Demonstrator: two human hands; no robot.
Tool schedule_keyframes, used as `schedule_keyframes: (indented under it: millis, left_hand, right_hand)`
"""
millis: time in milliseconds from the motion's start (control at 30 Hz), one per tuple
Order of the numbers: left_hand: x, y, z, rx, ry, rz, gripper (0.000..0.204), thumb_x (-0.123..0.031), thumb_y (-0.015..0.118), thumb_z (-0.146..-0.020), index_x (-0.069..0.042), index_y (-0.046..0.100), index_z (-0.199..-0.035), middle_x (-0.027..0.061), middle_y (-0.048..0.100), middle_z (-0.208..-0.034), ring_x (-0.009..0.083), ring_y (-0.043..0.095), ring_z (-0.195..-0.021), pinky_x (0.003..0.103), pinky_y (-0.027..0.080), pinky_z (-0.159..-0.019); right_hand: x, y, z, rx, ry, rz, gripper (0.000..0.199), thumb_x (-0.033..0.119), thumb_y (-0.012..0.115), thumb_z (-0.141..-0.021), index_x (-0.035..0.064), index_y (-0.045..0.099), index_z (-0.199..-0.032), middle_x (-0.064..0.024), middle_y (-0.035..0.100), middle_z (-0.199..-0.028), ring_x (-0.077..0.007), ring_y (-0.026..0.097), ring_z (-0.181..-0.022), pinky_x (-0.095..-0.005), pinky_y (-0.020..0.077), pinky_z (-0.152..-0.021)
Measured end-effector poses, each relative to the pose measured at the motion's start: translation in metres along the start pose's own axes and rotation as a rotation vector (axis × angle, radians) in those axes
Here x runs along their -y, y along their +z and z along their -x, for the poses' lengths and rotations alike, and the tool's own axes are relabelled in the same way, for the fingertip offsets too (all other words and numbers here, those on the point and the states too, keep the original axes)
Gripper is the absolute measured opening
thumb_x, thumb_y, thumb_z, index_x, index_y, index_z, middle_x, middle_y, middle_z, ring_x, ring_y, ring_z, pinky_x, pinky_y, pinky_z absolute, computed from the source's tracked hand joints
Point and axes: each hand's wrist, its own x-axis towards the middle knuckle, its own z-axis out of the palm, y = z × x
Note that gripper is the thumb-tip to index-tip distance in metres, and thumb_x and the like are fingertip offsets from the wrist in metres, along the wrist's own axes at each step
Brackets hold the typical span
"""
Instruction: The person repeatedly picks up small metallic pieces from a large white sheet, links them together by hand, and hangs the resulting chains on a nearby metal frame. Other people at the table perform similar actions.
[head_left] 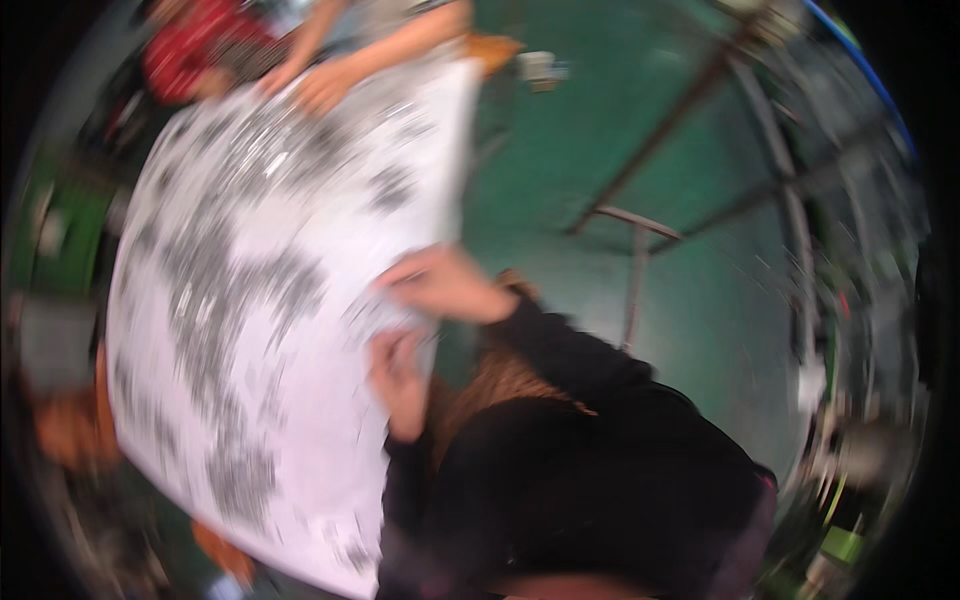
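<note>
Motion blur smears the whole picture. My right hand (pixel 445 285) is over the near edge of a white tabletop (pixel 350 225), its index finger and thumb drawn together; whatever they pinch is too blurred to name. Just below it, my left hand (pixel 400 380) has its fingers curled inward at the same edge, and I cannot make out what is in them. Small greyish pieces (pixel 372 312) are by the fingertips of both hands. Dark clusters of small pieces, one of them a dark pile (pixel 205 290), are spread across the tabletop.
Another person's hands (pixel 325 85) work at the far end of the table, beside a person in a red sleeve (pixel 205 45). An orange-brown stool (pixel 75 430) stands left of the table. To the right are a metal frame (pixel 640 225) and green floor (pixel 560 150).
</note>
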Motion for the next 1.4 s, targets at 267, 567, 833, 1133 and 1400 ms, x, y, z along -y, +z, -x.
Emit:
schedule_keyframes:
  millis: [267, 567, 833, 1133, 1400]
  left_hand:
    - [0.001, 0.000, -0.001, -0.059, 0.037, 0.151, 0.007, -0.005, 0.058, -0.092, -0.001, 0.055, -0.097, 0.0102, 0.066, -0.091, 0.0189, 0.066, -0.088, 0.030, 0.050, -0.079]
    - [-0.003, -0.002, 0.002, -0.039, -0.001, 0.062, 0.009, -0.009, 0.059, -0.090, -0.004, 0.053, -0.096, 0.0136, 0.061, -0.095, 0.0321, 0.060, -0.090, 0.037, 0.046, -0.076]
    - [0.063, -0.067, -0.003, -0.243, 0.092, -0.298, 0.032, -0.009, 0.069, -0.083, -0.005, 0.062, -0.113, 0.0114, 0.064, -0.112, 0.0266, 0.062, -0.097, 0.034, 0.048, -0.086]
    - [0.175, -0.197, -0.027, -0.133, -0.224, -1.109, 0.010, -0.014, 0.065, -0.078, -0.005, 0.069, -0.075, 0.0158, 0.063, -0.082, 0.0335, 0.059, -0.083, 0.044, 0.047, -0.077]
    - [0.130, -0.169, -0.030, -0.277, 0.001, -0.687, 0.010, -0.005, 0.056, -0.088, 0.001, 0.059, -0.095, 0.0136, 0.060, -0.090, 0.0270, 0.059, -0.080, 0.039, 0.049, -0.068]
  right_hand:
    - [0.045, 0.004, 0.019, -0.023, 0.147, -0.072, 0.026, -0.009, 0.063, -0.082, -0.0026, 0.069, -0.105, -0.0089, 0.067, -0.090, -0.0127, 0.063, -0.079, -0.0227, 0.0502, -0.072]
    - [0.048, 0.010, 0.025, -0.155, 0.275, -0.111, 0.024, -0.012, 0.065, -0.078, -0.0055, 0.069, -0.101, -0.0087, 0.067, -0.086, -0.0113, 0.063, -0.070, -0.0212, 0.0514, -0.065]
    - [0.047, 0.015, 0.034, -0.158, 0.285, -0.136, 0.017, -0.013, 0.064, -0.077, -0.0059, 0.070, -0.090, -0.0059, 0.062, -0.078, -0.0085, 0.058, -0.064, -0.0218, 0.0506, -0.059]
    - [0.057, 0.004, 0.035, -0.005, 0.405, -0.225, 0.019, -0.005, 0.068, -0.077, -0.0019, 0.072, -0.095, -0.0075, 0.069, -0.085, -0.0110, 0.064, -0.071, -0.0236, 0.0531, -0.064]
    - [0.052, 0.006, 0.036, -0.031, 0.293, -0.238, 0.018, 0.001, 0.067, -0.080, 0.0005, 0.072, -0.097, -0.0034, 0.070, -0.088, -0.0056, 0.062, -0.076, -0.0207, 0.0507, -0.068]
